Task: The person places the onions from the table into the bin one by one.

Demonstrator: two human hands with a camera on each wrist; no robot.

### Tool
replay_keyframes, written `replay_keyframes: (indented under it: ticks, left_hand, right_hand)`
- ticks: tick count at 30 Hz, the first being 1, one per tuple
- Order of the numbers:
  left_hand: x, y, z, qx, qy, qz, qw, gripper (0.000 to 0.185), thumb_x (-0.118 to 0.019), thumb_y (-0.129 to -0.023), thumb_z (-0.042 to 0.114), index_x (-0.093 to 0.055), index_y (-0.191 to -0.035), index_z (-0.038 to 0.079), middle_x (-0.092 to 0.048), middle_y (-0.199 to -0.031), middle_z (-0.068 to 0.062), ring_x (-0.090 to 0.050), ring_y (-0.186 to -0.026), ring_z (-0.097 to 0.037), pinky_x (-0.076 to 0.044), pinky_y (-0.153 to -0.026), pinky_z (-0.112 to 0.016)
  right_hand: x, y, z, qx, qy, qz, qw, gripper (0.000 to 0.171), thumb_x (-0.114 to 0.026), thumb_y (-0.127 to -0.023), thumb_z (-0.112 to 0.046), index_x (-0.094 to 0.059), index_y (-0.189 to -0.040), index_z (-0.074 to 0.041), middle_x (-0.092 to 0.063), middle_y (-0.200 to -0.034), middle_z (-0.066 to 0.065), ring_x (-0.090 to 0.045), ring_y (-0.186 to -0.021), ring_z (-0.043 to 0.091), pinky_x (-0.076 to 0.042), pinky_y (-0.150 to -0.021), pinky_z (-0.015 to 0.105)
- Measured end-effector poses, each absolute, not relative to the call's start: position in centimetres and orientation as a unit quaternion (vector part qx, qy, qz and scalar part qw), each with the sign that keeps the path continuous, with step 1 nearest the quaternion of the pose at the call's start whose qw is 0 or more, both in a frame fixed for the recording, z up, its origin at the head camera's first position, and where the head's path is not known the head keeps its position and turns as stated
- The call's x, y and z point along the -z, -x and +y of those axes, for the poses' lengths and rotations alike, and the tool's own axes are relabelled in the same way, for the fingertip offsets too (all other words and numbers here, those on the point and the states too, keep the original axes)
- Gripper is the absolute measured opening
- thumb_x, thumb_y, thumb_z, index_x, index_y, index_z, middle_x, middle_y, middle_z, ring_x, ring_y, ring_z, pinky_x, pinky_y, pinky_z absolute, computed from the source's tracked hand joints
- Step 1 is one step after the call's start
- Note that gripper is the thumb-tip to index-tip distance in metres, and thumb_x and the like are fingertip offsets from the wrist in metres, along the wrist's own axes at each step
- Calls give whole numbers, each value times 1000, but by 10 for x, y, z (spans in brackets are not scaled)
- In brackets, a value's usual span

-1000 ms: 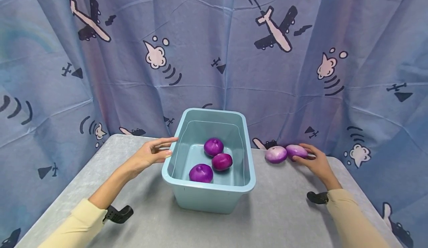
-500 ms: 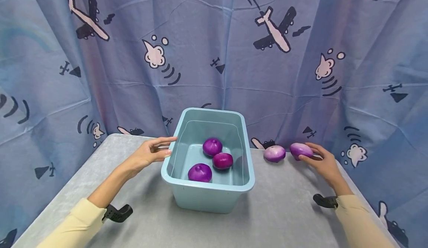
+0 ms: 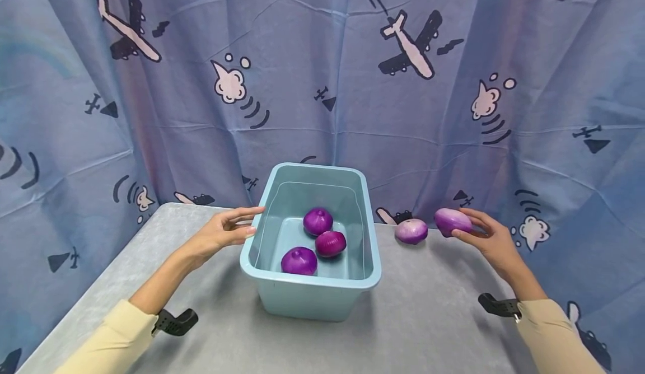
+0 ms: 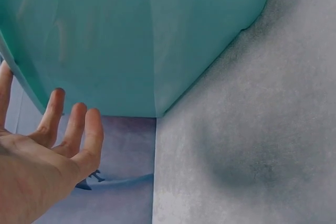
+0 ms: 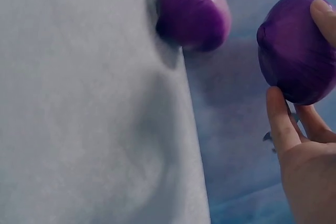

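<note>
A light-blue plastic bin [image 3: 312, 298] stands mid-table in the head view, with three red onions inside: one at the back [image 3: 318, 221], one at the right [image 3: 330, 244] and one at the front [image 3: 299, 261]. My left hand [image 3: 219, 234] rests its fingertips against the bin's left rim; the left wrist view shows its fingers [image 4: 93, 135] loosely extended beside the wall. Held between the thumb and fingers of my right hand [image 3: 499, 245] is another red onion [image 3: 452, 222], raised off the table. Left of it, a paler red onion [image 3: 411, 231] sits near the table's back edge.
The grey table [image 3: 413, 318] extends in front of the bin and to both sides. Behind it hangs a blue curtain [image 3: 302, 71] printed with planes, close against the back edge. Black wrist straps [image 3: 176, 322] are on both forearms.
My right hand has lifted the onion and drawn it right, away from the paler onion it was touching. The left hand keeps its place at the bin's rim.
</note>
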State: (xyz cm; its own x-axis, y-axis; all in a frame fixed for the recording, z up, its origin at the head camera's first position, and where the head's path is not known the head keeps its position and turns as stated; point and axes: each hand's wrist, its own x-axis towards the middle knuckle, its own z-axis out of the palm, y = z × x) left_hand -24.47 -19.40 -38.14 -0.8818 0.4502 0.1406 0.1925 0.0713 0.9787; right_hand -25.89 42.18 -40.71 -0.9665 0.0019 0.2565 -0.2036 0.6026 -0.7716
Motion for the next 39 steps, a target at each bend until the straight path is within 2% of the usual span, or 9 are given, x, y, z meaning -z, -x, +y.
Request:
replay_keyframes:
  ticks: [2,4,9,12,18,25,33,36,39]
  left_hand:
    - [381,244,-194,-646,-219,725,101,58,-70,-97,17,-49,-150,3,-49,-147,-22,-60,-121,-29,-52,-95,-44]
    - [381,244,-194,-645,-214,726,102,59,-70,-97,17,-49,-150,4,-50,-147,-20,-60,-121,-28,-52,-95,-43]
    - [380,243,-194,-644,-209,729,105,59,-71,-97,17,-49,-151,5,-50,-148,-19,-60,-121,-28,-52,-96,-44]
    - [379,242,-195,-642,-205,731,104,60,-72,-96,17,-49,-151,6,-50,-148,-17,-60,-120,-28,-52,-96,-46]
    - [379,242,-194,-646,-202,729,104,60,-72,-96,16,-50,-150,5,-50,-148,-16,-61,-120,-27,-52,-95,-45]
    - [380,243,-194,-651,-200,725,103,58,-71,-97,15,-49,-150,3,-49,-148,-19,-60,-121,-27,-52,-97,-42]
    - [381,243,-195,-649,-198,728,102,59,-71,-98,16,-49,-151,4,-48,-150,-19,-58,-124,-30,-51,-98,-45]
    - [381,243,-195,-647,-196,730,101,59,-71,-98,16,-49,-151,4,-48,-149,-18,-58,-124,-30,-51,-98,-45]
    - [380,243,-194,-647,-194,730,101,59,-71,-97,17,-49,-151,5,-49,-149,-17,-58,-124,-29,-50,-98,-46]
  right_hand:
    - [402,257,418,-442,-57,-889,107,68,-75,-95,-31,-46,-154,-16,-48,-146,21,-57,-118,24,-53,-87,24]
    - [397,255,414,-444,-61,-888,99,68,-75,-95,-31,-45,-154,-17,-48,-147,19,-55,-121,30,-54,-89,29]
    - [390,252,403,-469,-85,-874,95,66,-76,-95,-26,-47,-153,-16,-50,-144,13,-56,-115,10,-50,-86,18]
    - [389,249,398,-482,-94,-866,94,66,-76,-94,-25,-47,-152,-15,-50,-144,13,-55,-113,4,-49,-85,15]
    - [386,246,389,-490,-99,-862,83,66,-76,-94,-25,-47,-153,-16,-49,-146,12,-56,-116,9,-49,-87,17]
    - [379,246,377,-498,-118,-855,78,64,-76,-95,-22,-47,-152,-16,-47,-148,14,-53,-128,33,-50,-90,22]
    - [367,248,361,-535,-150,-829,66,61,-74,-96,-16,-49,-151,-16,-50,-144,9,-56,-120,11,-50,-90,19]
    - [362,249,355,-543,-160,-822,62,61,-73,-96,-12,-48,-152,-15,-51,-144,8,-57,-120,11,-50,-90,20]
    - [358,249,348,-545,-161,-821,59,61,-73,-96,-11,-47,-152,-13,-50,-145,11,-57,-124,19,-51,-91,22]
